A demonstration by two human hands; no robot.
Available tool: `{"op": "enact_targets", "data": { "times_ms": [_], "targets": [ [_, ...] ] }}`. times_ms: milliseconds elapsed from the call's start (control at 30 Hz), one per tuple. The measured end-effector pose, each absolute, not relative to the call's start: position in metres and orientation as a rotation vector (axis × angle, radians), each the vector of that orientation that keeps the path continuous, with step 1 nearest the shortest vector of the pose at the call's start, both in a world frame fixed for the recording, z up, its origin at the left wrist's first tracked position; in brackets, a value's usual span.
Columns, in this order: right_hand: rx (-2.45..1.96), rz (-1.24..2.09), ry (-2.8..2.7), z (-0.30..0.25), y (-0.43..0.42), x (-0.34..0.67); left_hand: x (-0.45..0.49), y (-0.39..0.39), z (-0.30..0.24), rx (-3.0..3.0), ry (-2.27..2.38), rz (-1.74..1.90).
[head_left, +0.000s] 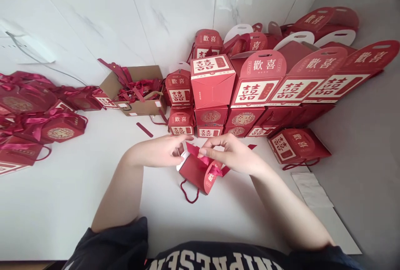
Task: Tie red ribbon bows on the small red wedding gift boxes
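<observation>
So, red strip point(193, 149) in right hand point(233, 154)

A box point(193, 172) lies on the table point(168, 224) before the stack point(212, 91); left of the stack, a carton point(143, 108) holds ribbons point(140, 90).

This looks like a packing corner: red gift boxes point(213, 88) stand stacked near 1 open carton point(142, 108) of ribbons point(144, 91).

Red ribbon point(193, 149) in the right hand point(225, 153) — left hand point(165, 150) beside a small red box point(194, 172).
</observation>
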State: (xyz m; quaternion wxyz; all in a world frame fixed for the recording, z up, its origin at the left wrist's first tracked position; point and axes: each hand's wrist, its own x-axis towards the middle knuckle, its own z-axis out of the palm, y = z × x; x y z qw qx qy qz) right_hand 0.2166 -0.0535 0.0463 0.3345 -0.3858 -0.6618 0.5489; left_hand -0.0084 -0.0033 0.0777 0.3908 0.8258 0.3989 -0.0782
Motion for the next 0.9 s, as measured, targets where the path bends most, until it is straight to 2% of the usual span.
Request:
{"op": "enact_targets", "data": {
  "times_ms": [333,900],
  "targets": [
    [-1.112,1.529,-1.792,0.031,-0.050,0.205,-0.018,0.011,0.075,1.917,0.998,-0.138],
    [-1.039,1.462,-1.835,0.021,-0.044,0.203,-0.019,0.020,0.078,1.888,0.969,-0.064]
  ]
}}
